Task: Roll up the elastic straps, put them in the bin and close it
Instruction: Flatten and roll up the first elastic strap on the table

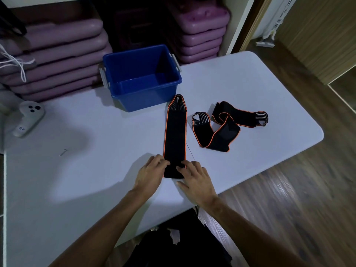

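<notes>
1. A black, orange-edged elastic strap (pixel 175 135) lies flat and straight on the white surface (pixel 96 151), its looped end just beside the open blue bin (pixel 142 78).
2. The left hand (pixel 151 173) and right hand (pixel 194 180) press their fingers on the strap's near end, which looks folded over.
3. A second strap (pixel 227 126) lies tangled to the right, untouched.
4. A white controller (pixel 28 116) rests at far left.

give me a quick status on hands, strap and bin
Left hand and right hand: fingers on near end of flat strap, starting roll. Other straps loose. Blue bin open, empty. Nothing in the way.
</notes>
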The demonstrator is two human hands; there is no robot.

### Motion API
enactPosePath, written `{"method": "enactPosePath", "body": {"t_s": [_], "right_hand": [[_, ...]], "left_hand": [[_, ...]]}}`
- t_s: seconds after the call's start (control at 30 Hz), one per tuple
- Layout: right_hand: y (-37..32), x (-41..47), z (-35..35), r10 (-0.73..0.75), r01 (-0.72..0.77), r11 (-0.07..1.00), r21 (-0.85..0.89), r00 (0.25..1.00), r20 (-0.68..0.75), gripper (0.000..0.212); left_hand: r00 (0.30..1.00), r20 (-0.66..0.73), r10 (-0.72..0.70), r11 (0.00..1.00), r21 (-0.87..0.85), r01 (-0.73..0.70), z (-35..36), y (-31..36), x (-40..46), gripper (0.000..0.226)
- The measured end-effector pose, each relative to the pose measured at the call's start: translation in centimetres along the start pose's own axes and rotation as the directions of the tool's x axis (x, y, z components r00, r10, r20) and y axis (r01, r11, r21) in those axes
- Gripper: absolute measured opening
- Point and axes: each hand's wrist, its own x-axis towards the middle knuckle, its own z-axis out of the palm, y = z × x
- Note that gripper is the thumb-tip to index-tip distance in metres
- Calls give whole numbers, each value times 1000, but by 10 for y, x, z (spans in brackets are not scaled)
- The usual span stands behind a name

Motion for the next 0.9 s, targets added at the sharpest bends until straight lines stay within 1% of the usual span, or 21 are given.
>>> {"method": "enactPosePath", "body": {"t_s": [0.07, 0.1, 0.17, 0.2, 0.23, 0.27, 0.3, 0.37, 0.43, 0.5, 0.6, 0.7, 0.8, 0.9], "right_hand": [[1, 1, 2, 14, -14, 1000, 12, 1000, -7, 43], [1, 1, 3, 10, -10, 1000, 16, 1000, -13, 43], [3, 1, 4, -23, 24, 1000, 6, 999, -29, 40], [5, 1, 4, -43, 43, 999, -4, 998, -38, 36], [7, 2, 4, -52, 51, 999, -7, 998, -42, 33], [7, 3, 2, -46, 46, 999, 3, 998, -40, 30], [8, 5, -1, -29, 30, 999, 28, 999, -31, 29], [8, 12, -8, 6, -6, 993, 115, 1000, 0, 31], [9, 18, -14, 44, -57, 971, 234, 997, 60, 30], [11, 25, -17, 96, -133, 932, 338, 988, 124, 29], [9, 37, -18, 198, -259, 870, 421, 963, 183, 30], [7, 41, -12, 283, -339, 831, 441, 940, 189, 30], [9, 41, -10, 309, -342, 827, 446, 940, 147, 26], [9, 39, -11, 272, -281, 855, 436, 959, 85, 17]], "left_hand": [[988, 28, 151, 986, 64, -152, 1, -10, -13, 33], [981, 56, 188, 977, 88, -192, 1, -15, -19, 41], [974, 95, 204, 966, 142, -216, 0, -20, -24, 55], [975, 90, 204, 962, 166, -216, 0, -20, -22, 55], [976, 79, 202, 961, 177, -213, 0, -19, -19, 49], [979, 75, 189, 968, 151, -198, -1, -16, -15, 40], [983, 92, 156, 983, 87, -164, -3, -14, -11, 36], [986, 149, 80, 994, -90, -68, -9, -12, -6, 35], [979, 203, 5, 973, -228, 42, -13, -12, -2, 26], [970, 231, -72, 944, -299, 141, -14, -11, 6, 20], [954, 240, -179, 910, -329, 253, -14, -9, 16, 19], [945, 213, -247, 896, -322, 307, -11, -1, 19, 21], [951, 162, -263, 904, -304, 302, -10, 6, 20, 19], [956, 111, -271, 926, -243, 290, -9, 11, 17, 15]]}}
